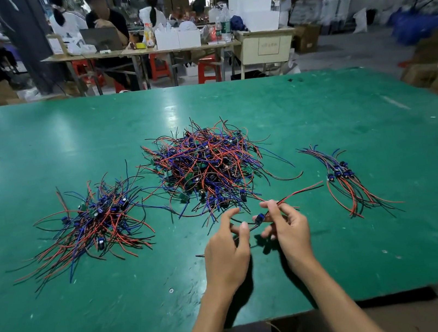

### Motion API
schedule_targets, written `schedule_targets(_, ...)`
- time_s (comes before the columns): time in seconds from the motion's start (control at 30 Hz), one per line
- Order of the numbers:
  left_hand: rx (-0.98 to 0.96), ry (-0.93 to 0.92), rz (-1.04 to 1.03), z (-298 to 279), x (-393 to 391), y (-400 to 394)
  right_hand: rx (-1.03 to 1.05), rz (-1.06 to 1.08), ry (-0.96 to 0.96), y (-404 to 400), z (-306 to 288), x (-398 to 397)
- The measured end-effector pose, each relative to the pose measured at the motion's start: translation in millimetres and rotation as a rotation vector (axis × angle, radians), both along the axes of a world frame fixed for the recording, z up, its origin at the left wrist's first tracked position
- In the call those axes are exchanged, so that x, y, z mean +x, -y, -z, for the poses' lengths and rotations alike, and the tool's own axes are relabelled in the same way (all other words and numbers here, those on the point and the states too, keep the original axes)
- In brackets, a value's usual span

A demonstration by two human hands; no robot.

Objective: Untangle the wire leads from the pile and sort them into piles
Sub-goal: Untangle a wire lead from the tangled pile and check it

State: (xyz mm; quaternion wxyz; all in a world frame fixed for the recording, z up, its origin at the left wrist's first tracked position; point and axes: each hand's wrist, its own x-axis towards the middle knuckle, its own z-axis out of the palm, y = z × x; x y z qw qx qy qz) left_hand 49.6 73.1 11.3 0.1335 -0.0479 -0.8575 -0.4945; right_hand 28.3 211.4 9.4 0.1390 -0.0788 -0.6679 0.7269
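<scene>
Both hands hover over the green table (342, 261), just before the big tangled pile (206, 167). The right hand (288, 229) pinches one lead (259, 219); the left hand (226, 253) pinches its black wire. Sorted piles lie left (95, 225) and right (346, 183); bare table runs to the near edge.

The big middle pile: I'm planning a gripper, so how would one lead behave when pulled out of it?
Probably floppy: the lead the right hand pinches bends and droops. Likely light, since fingertips alone hold it. It may snag, because the middle pile is densely crossed over itself.
</scene>
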Motion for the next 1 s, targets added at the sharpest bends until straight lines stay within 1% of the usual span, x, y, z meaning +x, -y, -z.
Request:
schedule_targets(0.1, -0.078, -0.004, 0.014, -1, 1, 1, -0.034, 0.009, 0.009, -2, -1, -1)
schedule_targets(0.2, -0.099, -0.017, 0.008, 1, 0, 0, -0.106, -0.061, 0.014, -1, -3, 1)
schedule_targets(0.27, -0.057, -0.020, 0.000, 2, -1, 0, -0.135, -0.157, 0.009, -2, -4, 3)
schedule_targets(0.4, 0.061, -0.018, 0.022, 1, -3, 0, -0.064, -0.291, -0.040, -4, -1, 5)
schedule_targets(0.47, 0.079, -0.014, 0.033, 0, -3, 0, -0.050, -0.283, -0.041, -5, 0, 4)
schedule_targets(0.53, 0.058, -0.004, 0.033, 1, -3, 0, -0.055, -0.253, -0.039, -5, 0, 3)
schedule_targets(0.63, 0.011, -0.006, 0.010, 1, -3, 0, -0.083, -0.228, -0.050, -6, 2, 1)
schedule_targets(0.83, -0.090, -0.019, -0.038, -1, -1, -2, 0.016, -0.151, -0.076, -5, 7, -3)
schedule_targets(1.0, -0.214, -0.049, -0.073, -5, 0, -6, 0.031, -0.067, -0.077, -8, 11, -9)
